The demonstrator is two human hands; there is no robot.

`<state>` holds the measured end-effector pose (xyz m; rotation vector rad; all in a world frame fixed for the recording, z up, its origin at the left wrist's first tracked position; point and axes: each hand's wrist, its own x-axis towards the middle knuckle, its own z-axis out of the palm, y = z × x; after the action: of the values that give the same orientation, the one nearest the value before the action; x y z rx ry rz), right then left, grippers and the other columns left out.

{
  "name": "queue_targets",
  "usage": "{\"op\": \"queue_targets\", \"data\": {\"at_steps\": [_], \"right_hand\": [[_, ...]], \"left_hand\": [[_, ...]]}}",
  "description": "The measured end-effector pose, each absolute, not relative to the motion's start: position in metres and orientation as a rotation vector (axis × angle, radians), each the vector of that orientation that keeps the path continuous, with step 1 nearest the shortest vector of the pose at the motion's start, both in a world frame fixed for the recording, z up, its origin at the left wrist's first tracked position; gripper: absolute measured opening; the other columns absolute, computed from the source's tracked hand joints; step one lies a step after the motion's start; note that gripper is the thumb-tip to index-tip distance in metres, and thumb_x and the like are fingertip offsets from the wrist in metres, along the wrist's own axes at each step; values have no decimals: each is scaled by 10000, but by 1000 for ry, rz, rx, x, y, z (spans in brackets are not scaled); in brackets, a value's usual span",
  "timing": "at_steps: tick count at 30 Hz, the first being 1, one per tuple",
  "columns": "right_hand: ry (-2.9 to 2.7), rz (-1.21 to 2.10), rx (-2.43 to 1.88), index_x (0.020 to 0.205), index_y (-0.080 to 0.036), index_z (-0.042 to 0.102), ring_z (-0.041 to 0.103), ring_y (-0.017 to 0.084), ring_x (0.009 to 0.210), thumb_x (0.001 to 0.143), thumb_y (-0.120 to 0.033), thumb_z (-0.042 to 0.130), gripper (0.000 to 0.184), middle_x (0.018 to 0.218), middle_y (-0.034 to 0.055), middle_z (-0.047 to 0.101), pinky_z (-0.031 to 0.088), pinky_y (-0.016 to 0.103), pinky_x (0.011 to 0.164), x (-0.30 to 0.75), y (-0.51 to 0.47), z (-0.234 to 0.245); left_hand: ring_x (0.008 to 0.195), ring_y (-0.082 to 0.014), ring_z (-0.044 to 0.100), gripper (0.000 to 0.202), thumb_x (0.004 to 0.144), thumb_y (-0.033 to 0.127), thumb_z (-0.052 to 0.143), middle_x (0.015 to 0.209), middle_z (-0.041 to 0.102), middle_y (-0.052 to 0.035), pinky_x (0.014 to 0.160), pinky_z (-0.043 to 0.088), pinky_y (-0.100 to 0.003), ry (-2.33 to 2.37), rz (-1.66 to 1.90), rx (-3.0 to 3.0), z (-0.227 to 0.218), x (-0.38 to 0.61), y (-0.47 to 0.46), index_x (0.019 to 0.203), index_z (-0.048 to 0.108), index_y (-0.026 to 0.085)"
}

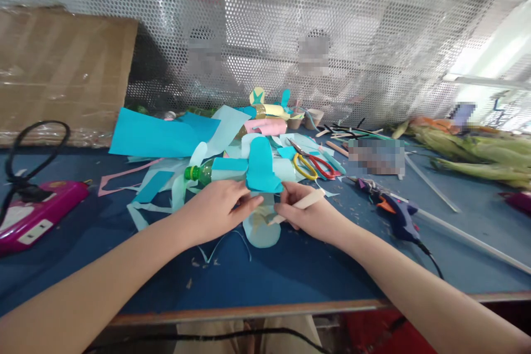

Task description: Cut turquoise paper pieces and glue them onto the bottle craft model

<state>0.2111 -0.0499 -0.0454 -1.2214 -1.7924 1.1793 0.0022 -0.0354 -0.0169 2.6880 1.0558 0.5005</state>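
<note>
A clear plastic bottle with a green cap (191, 172) lies sideways in front of me, wrapped in light and bright blue paper. Across it goes a bright blue paper strip (260, 163), its near end lifted and curled. Below that, a rounded light blue paper piece (261, 235) reaches toward me. My left hand (219, 207) is closed at the strip's left edge, thumb out over the light blue piece; its fingertips are partly hidden. My right hand (307, 213) grips a whitish pen-like stick (309, 199), tip down by the light blue piece, fingers near the strip's right edge.
Yellow- and red-handled scissors (317, 166) lie behind my right hand. A blue glue gun (394, 215) with its cord is at right, corn husks (477, 146) beyond. Paper scraps (161, 135) pile up behind the bottle. A magenta power strip (45, 210) sits left.
</note>
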Motion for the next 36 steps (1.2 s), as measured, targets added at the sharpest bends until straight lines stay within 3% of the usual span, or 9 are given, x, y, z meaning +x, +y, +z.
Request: {"op": "queue_targets", "data": {"at_steps": [12, 17, 21, 25, 36], "right_hand": [[-1807, 1194, -1189, 656, -219, 444, 459, 82, 419, 777, -218, 576, 179, 455, -87, 493, 351, 205, 451, 212, -49, -44], [-1819, 1130, -1257, 605, -217, 405, 351, 56, 366, 737, -184, 565, 209, 414, -103, 417, 256, 195, 401, 212, -49, -42], [-1820, 1151, -1233, 632, -218, 422, 402, 71, 395, 753, -217, 563, 186, 443, -90, 458, 291, 198, 415, 212, -50, -43], [-1835, 1118, -1230, 593, -216, 396, 337, 54, 370, 727, -188, 552, 207, 424, -101, 400, 244, 197, 403, 212, -50, -41], [-1835, 1099, -1231, 587, -214, 386, 328, 63, 426, 715, -203, 541, 201, 464, -93, 384, 251, 203, 436, 214, -48, -41]], "left_hand": [[598, -174, 554, 304, 978, 382, 374, 648, 559, -1, 533, 345, -265, 1058, 497, 2695, -17, 3, -35, 851, 565, 182], [606, -175, 557, 280, 977, 364, 381, 648, 563, 2, 539, 344, -267, 1044, 512, 2699, -17, 3, -35, 865, 565, 185], [638, -176, 572, 281, 978, 368, 375, 719, 604, -14, 565, 372, -273, 1049, 486, 2671, -17, 3, -35, 886, 563, 181], [632, -178, 570, 283, 977, 372, 373, 714, 601, -15, 562, 373, -275, 1060, 476, 2669, -16, 3, -35, 891, 564, 182], [629, -178, 578, 275, 976, 367, 372, 694, 598, -6, 544, 373, -269, 1045, 486, 2682, -17, 2, -35, 938, 579, 191]]}}
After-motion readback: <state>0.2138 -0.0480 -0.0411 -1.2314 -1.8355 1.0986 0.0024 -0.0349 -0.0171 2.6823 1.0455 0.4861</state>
